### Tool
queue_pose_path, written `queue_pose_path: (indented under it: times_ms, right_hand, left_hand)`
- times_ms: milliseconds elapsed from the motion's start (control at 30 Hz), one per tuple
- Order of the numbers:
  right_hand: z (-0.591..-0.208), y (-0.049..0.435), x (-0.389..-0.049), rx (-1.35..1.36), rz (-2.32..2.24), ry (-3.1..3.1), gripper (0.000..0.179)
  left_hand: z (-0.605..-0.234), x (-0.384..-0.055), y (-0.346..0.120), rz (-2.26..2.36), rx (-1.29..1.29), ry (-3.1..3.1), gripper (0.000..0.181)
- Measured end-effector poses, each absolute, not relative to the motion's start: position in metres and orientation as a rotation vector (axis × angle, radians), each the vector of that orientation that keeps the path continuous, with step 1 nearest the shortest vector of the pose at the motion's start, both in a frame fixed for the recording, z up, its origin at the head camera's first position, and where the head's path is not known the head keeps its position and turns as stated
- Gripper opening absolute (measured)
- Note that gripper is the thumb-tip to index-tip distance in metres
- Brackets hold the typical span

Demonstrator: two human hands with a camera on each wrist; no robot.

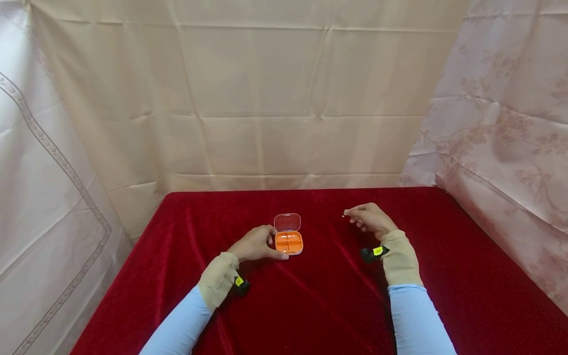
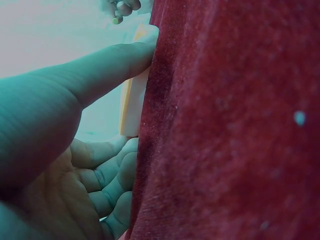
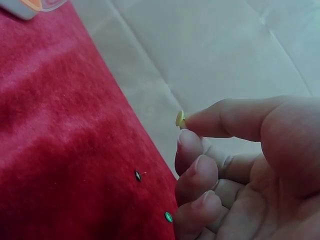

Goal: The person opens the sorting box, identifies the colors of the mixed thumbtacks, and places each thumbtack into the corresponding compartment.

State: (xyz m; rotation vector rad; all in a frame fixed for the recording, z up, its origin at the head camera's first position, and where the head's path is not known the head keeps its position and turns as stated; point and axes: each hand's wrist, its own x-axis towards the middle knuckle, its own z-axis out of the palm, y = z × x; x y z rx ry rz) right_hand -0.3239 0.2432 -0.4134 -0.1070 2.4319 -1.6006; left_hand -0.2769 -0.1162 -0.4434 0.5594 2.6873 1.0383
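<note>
A small orange pill box [image 1: 282, 243] stands on the red cloth with its clear lid [image 1: 287, 222] raised, showing several compartments. My left hand [image 1: 254, 244] grips it from the left, thumb along the front edge and fingers at the side; the left wrist view shows the box wall [image 2: 131, 105] between thumb and index finger. To the right, above the cloth, my right hand [image 1: 372, 218] pinches a tiny yellow stud [image 3: 180, 118] with a flat round head between thumb and index finger. Its other fingers are curled.
On the red cloth [image 3: 75, 130] in the right wrist view lie a dark stud [image 3: 138, 175] with a thin pin and a green one [image 3: 168, 217]. Beige curtain [image 1: 293, 98] hangs behind the table, with patterned curtains at both sides.
</note>
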Motion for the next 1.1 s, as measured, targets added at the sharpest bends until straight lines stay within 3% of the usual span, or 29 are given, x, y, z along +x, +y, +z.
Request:
queue_pose_path:
  times_ms: [1100]
  right_hand:
    - [-0.406, 0.219, -0.319, -0.185, -1.495, 2.481, 0.032]
  left_hand:
    - [-0.445, -0.277, -0.116, 1.064, 0.565, 2.673, 0.059]
